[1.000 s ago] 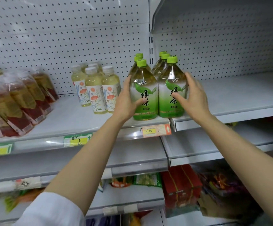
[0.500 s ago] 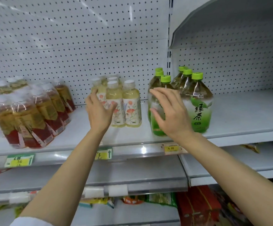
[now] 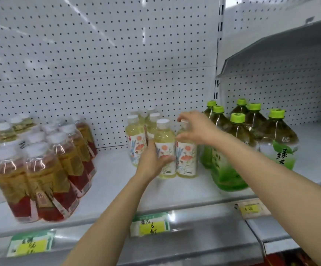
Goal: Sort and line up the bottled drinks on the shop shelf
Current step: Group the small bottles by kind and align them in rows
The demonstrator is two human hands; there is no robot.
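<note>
Several small pale-yellow bottles with white caps and floral labels [image 3: 186, 158] stand in the middle of the white shelf [image 3: 113, 181]. My left hand [image 3: 152, 162] wraps the lower body of the front middle floral bottle [image 3: 165, 143]. My right hand [image 3: 196, 127] pinches the neck and cap of the front right floral bottle. To the right stand several large green-tea bottles with green caps [image 3: 230, 162]. To the left stand several amber tea bottles with red labels [image 3: 46, 173], some in clear wrap.
A white pegboard wall [image 3: 98, 64] backs the shelf. Price tags [image 3: 150, 225] hang on the shelf's front rail. An upper shelf [image 3: 282, 47] juts out at the top right. The adjoining right shelf section [image 3: 318, 146] is bare behind the green bottles.
Both hands left the green-tea bottles and moved left to the floral bottles; the left now grips one at its body, the right another at its neck. The view shifted left and closer.
</note>
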